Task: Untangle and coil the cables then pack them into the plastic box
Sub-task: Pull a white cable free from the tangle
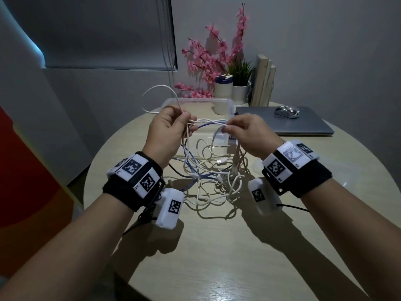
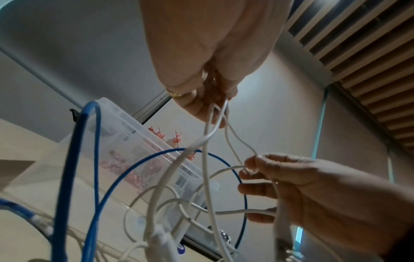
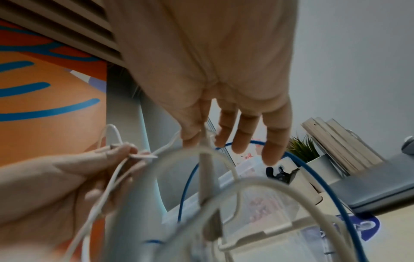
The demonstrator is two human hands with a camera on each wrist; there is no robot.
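A tangle of white and blue cables [image 1: 208, 177] lies on the round table [image 1: 217, 257], with strands lifted off it. My left hand [image 1: 184, 123] is raised above the pile and grips a few white strands [image 2: 210, 124], one looping up behind it. My right hand [image 1: 227, 127] pinches a white cable [image 3: 170, 143] between thumb and forefinger, its other fingers straight. A short span of cable stretches between the hands. A blue cable [image 2: 76, 159] arcs below them. The clear plastic box [image 1: 195, 104] stands just behind the hands; what is inside it is unclear.
A closed grey laptop [image 1: 303, 124] with a silver mouse [image 1: 286, 111] on it lies at the right rear. Pink flowers [image 1: 212, 57], a potted plant [image 1: 240, 92], a white jar [image 1: 223, 88] and upright books [image 1: 263, 81] stand at the back edge.
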